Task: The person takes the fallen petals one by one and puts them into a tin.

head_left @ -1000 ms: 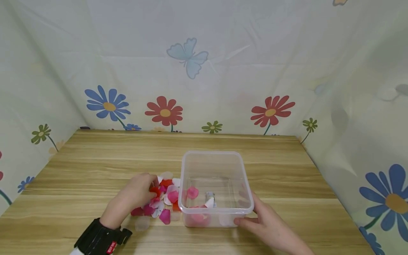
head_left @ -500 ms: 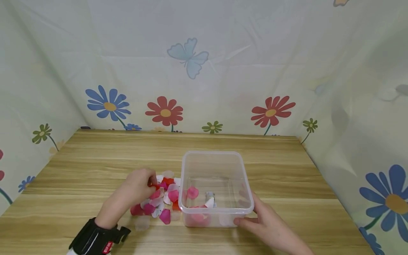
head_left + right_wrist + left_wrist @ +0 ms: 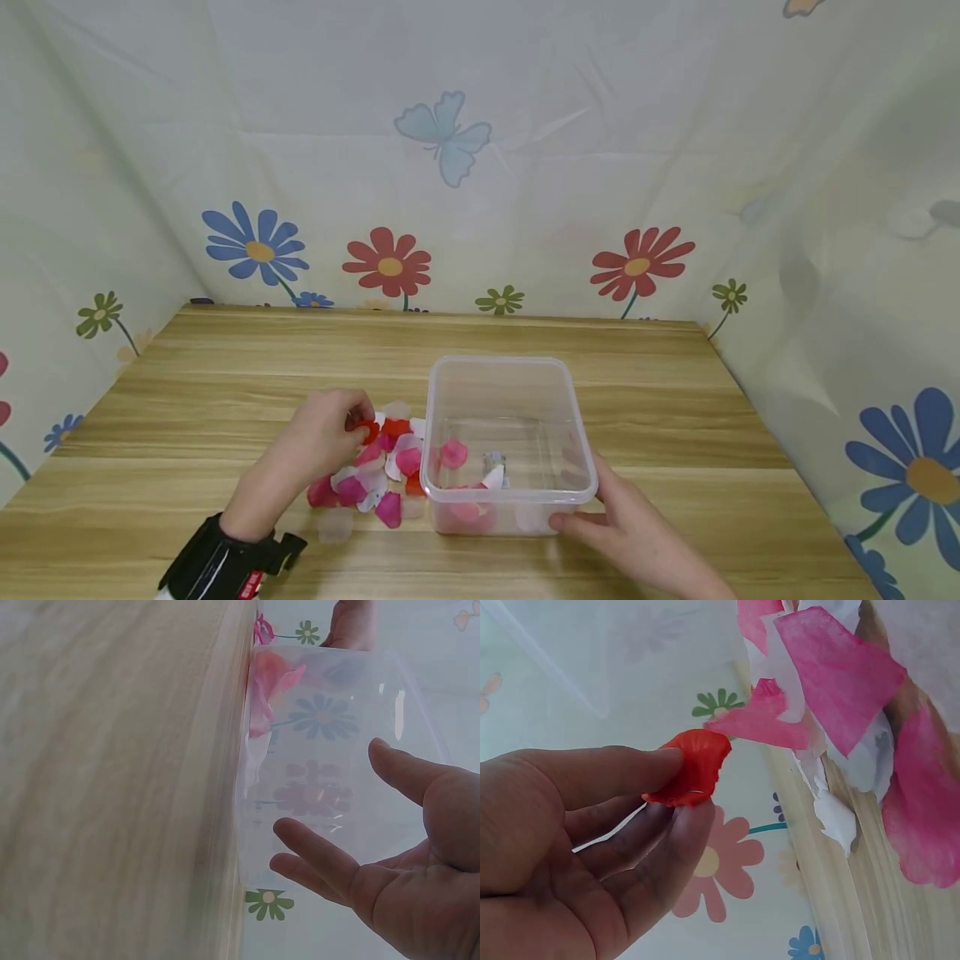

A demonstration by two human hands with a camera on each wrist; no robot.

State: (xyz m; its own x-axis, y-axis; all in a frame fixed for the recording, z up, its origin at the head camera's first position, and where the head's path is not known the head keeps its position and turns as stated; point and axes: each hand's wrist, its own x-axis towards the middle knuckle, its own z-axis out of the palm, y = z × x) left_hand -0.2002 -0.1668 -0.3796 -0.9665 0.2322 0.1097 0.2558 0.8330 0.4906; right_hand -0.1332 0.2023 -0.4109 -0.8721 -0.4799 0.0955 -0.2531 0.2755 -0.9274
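Observation:
My left hand (image 3: 318, 433) is over the left side of a heap of pink, red and white artificial petals (image 3: 370, 477). Between thumb and fingertips it pinches a red petal (image 3: 705, 757), cupped in shape and seen close up in the left wrist view. A clear plastic box (image 3: 510, 497) stands upright beside the heap, lidless. My right hand (image 3: 637, 533) rests at its near right corner, thumb at the front wall and fingers along the right side. In the right wrist view these fingers (image 3: 319, 855) lie fairly straight against the wall. Inside the box are a pink petal (image 3: 453, 453) and a few others.
The wooden table (image 3: 300, 350) is enclosed by a flower-printed curtain (image 3: 525, 208) at the back and both sides. A pale translucent petal (image 3: 335, 525) lies apart at the heap's near edge. A small dark object (image 3: 200, 301) sits at the far left corner.
My left hand has moved slightly away from me across the heap and now has the red petal raised a little from the others. The right hand and box have stayed put.

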